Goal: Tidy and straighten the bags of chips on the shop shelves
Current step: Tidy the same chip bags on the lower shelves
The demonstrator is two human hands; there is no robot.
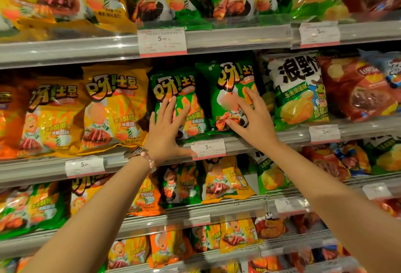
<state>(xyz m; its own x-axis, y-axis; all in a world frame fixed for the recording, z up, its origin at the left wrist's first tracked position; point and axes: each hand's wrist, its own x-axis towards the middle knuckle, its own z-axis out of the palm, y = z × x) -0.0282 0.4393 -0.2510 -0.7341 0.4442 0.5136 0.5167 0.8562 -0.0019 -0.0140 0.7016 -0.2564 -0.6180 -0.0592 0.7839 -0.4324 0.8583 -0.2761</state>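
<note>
Both hands lie flat on 2 green chip bags on the middle shelf [249,142]: left hand [165,129] on the left bag [186,90], right hand [253,118] on the right bag [227,81] (fingers spread).

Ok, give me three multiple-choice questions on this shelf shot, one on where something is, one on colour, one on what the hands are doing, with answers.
1. Where is the left hand?
A. On the top shelf
B. On the left green bag, middle shelf
C. On a red bag

2. What colour are the two bags just left of the green ones?
A. Yellow
B. Blue
C. White

3. How does the right hand lie?
A. Fist closed, holding nothing
B. Hanging away from the shelf
C. Fingers spread flat on the right green bag

Answers:
1 B, its fingers rest on that bag's front, thumb down by the price tag.
2 A, the yellow bags stand beside the green pair.
3 C, its straight fingers press on the bag's front.
</note>
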